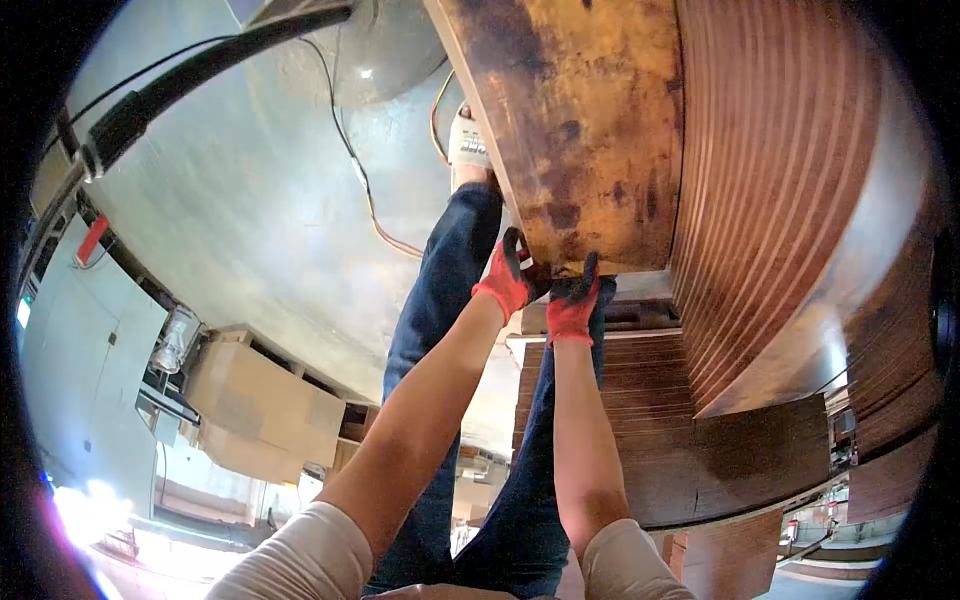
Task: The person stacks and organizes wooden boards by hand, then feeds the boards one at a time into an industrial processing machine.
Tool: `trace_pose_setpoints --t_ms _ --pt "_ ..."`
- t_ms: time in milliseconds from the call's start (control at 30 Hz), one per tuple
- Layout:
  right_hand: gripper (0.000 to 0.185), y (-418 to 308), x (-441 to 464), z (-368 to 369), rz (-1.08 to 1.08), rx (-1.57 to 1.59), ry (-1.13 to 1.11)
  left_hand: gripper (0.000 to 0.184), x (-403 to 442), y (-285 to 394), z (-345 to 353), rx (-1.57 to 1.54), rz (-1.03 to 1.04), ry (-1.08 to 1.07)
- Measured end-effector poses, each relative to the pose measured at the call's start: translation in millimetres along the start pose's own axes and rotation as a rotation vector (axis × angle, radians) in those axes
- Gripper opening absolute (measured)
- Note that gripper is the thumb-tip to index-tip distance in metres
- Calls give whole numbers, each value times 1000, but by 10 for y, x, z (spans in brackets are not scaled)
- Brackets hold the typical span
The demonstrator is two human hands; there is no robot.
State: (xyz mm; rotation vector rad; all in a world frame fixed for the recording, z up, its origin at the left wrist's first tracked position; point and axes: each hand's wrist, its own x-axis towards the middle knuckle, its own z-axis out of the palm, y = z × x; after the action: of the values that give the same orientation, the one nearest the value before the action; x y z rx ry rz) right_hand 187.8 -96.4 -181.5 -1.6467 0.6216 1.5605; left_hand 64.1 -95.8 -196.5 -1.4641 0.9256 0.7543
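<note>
A wide board (pixel 600 140) with a rusty brown and yellow, dark-stained face reaches away from me at the upper middle. Both my hands wear red gloves with black fingers and palms. My left hand (pixel 510 275) is closed at the board's near left corner, thumb raised and the other fingers partly hidden under the edge. Close beside it, my right hand (pixel 574 300) grips the near edge, with a black thumb or finger over the top face. What lies beneath the board at my fingers is hidden.
Stacked brown sheets (pixel 770 180) rise along the board's right side, with another stack (pixel 620 400) nearer me. A cable (pixel 355 170) trails over the grey floor (pixel 250 220) at left. My shoe (pixel 467 140) is beside the board. A cardboard box (pixel 262 405) stands lower left.
</note>
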Motion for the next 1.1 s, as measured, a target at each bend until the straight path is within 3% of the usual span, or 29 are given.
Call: trace_pose_setpoints --t_ms 133,167,233,300,333,367,433,500,533,567,667,800,900,1000,1033,1100 --pt "55 -52 -9 -26 14 -57 -7 50 86 -51 140 -40 249 -162" --pt "57 -64 -1 4 13 -62 -6 40 -8 -9 277 -46 114 99" --pt "65 -22 58 -22 57 -11 37 42 363 113 -178 97 168 -219" --pt "68 14 -10 15 -40 -40 -23 59 444 14 -118 144 272 -77" --pt "69 43 -87 114 -88 -56 -57 58 334 62 1 179 364 8" --pt "73 82 -211 189 -141 -134 45 58 234 158 134 208 497 72" --pt "74 270 -197 -282 -187 -472 -52 57 -22 363 486 249 763 118" --pt "74 309 -322 -310 -138 -276 -44 56 -255 646 852 290 909 32" --pt "73 315 -455 -159 -63 92 5 56 -359 807 1064 315 941 -49" --pt "71 360 -560 -188 -6 164 203 55 -470 963 1267 353 943 -163" --pt "70 484 -825 45 19 247 367 58 -752 1397 1842 589 929 -472" --pt "73 580 -909 69 37 288 342 81 -922 1656 2172 959 1124 -4" --pt "79 506 -1006 119 33 266 405 87 -968 1645 2173 954 1053 -6" --pt "72 417 -958 105 -12 235 318 79 -1129 1477 2165 784 818 -180" --pt "69 430 -914 31 -12 241 223 60 -1282 1434 1966 832 843 -437" --pt "63 418 -921 -67 -18 252 47 49 -1385 1555 1838 1630 1520 -563"
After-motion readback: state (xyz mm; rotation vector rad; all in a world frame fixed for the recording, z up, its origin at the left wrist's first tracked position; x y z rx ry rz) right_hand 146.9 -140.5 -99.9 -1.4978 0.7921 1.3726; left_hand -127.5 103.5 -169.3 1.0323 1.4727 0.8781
